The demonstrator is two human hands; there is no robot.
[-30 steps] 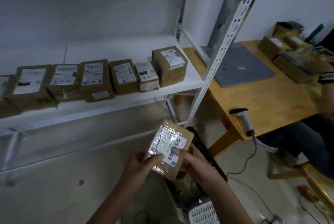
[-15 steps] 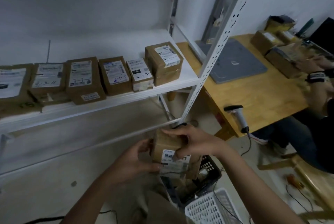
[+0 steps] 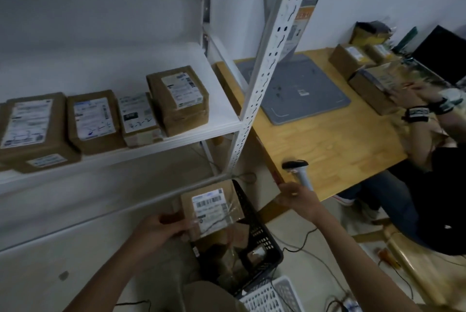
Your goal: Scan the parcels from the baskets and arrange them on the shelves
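Observation:
My left hand [image 3: 161,229] grips a brown cardboard parcel [image 3: 214,211] by its left edge, label and barcode facing up, above the black basket [image 3: 262,241]. My right hand [image 3: 298,198] has left the parcel and reaches with loose fingers to the handle of the white barcode scanner [image 3: 301,170], which lies at the front edge of the wooden table [image 3: 327,140]. Whether the fingers touch the handle is unclear. Several labelled brown parcels [image 3: 176,97] stand in a row on the white shelf [image 3: 219,115].
A white basket [image 3: 272,296] sits on the floor by the black one. The shelf's perforated white post [image 3: 262,79] rises between shelf and table. A grey pad [image 3: 302,92] and more boxes [image 3: 350,59] lie on the table. Another person [image 3: 428,160] sits at the right.
My right hand let go of the parcel and moved right and up to the scanner. The left hand alone now holds the parcel, turned label up.

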